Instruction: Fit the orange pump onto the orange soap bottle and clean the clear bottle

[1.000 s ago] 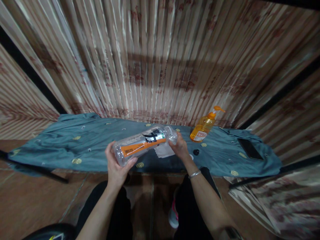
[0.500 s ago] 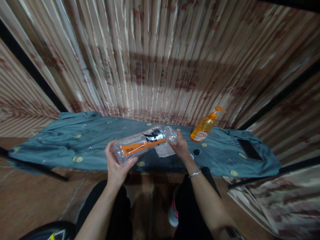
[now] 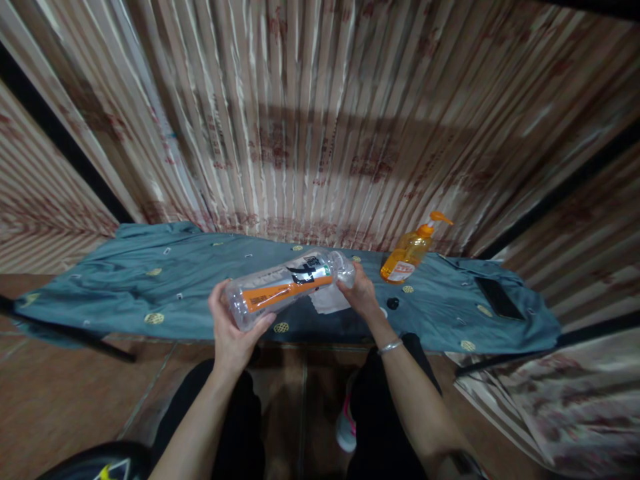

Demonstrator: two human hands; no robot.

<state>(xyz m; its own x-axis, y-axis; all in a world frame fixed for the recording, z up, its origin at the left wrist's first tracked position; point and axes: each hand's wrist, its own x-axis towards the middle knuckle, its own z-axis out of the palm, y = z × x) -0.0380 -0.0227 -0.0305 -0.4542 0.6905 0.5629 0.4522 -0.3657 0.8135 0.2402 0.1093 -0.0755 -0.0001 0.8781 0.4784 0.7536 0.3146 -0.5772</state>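
Note:
A clear plastic bottle (image 3: 285,285) with an orange and silver label lies tilted between my two hands, its neck up and to the right. My left hand (image 3: 235,330) is wrapped round its base. With closed fingers my right hand (image 3: 361,290) grips the neck end, where a clear piece shows; whether that piece is part of the bottle I cannot tell. Below the neck a white tissue (image 3: 331,300) lies on the cloth. Just right of my right wrist sits a small black cap (image 3: 393,303), and a white round thing is partly hidden by that wrist.
An orange pump bottle (image 3: 404,257) stands at the back right on the blue-green cloth (image 3: 190,287). A black phone (image 3: 499,298) lies near the right end. Pleated curtains (image 3: 310,120) hang behind, with black poles on both sides.
Both hands hold the bottle in nearly the same place. The bottle appears turned very slightly about its length. The view has shifted a little.

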